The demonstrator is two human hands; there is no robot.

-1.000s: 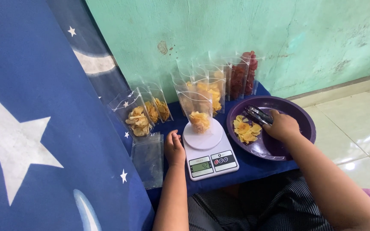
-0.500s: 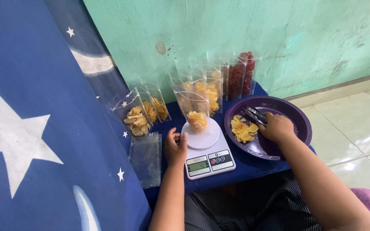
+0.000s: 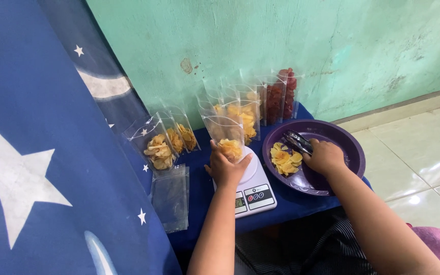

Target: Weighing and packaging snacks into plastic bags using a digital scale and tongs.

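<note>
Both forearms are bare from the elbow down, with no sleeves, watch or bracelets in view. The left hand (image 3: 224, 168) and right hand (image 3: 324, 157) wear no gloves, and no rings can be made out on the fingers that show. Over the lap lies a dark garment (image 3: 301, 244) with fine, pale, closely spaced stripes, creased into soft folds.

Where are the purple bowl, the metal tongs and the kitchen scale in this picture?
purple bowl (image 3: 355, 153): head view, on its bare right rim.
metal tongs (image 3: 296, 141): head view, on the arms sticking out past the right hand.
kitchen scale (image 3: 257, 195): head view, on the white front panel beside the buttons.
</note>
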